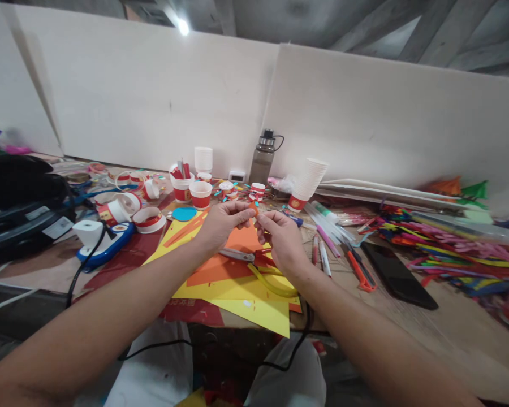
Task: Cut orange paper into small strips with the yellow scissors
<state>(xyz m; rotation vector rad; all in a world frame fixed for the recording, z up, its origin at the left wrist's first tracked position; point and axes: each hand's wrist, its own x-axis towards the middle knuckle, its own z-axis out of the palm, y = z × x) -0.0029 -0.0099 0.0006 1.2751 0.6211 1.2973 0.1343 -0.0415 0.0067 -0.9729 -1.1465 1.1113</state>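
Hands (253, 221) close together above orange paper (220, 265)

Pale wall panels (161, 96), bright lamp (183, 26) (above), apparently concrete beams (377, 28).

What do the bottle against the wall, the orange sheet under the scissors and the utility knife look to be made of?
Bottle: likely smoky clear plastic, possibly glass; a liquid line shows through.
Orange sheet: matte paper or thin card, flat with crisp edges.
Utility knife: orange handle, probably plastic, evenly coloured.
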